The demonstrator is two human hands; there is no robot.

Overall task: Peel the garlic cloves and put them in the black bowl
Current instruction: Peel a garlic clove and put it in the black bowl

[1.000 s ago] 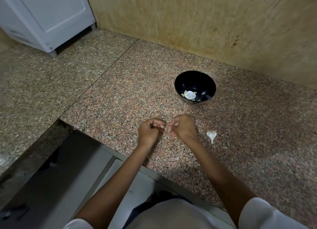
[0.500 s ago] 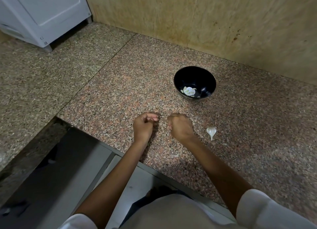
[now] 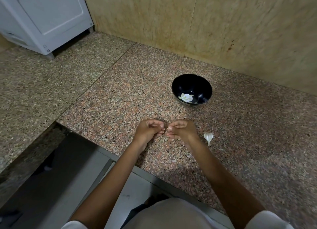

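Two hands meet low over the granite counter [image 3: 120, 100], close to its front edge. The left hand [image 3: 148, 130] and the right hand [image 3: 182, 131] both have curled fingers, and their fingertips pinch one small garlic clove [image 3: 165, 132] between them, so it is mostly hidden. The black bowl [image 3: 197, 84] stands further back on the counter, apart from the hands, with some pale pieces [image 3: 187, 97] at its bottom. One white garlic piece [image 3: 208, 137] lies just beside the right wrist. A white appliance [image 3: 46, 18] stands in the far left corner.
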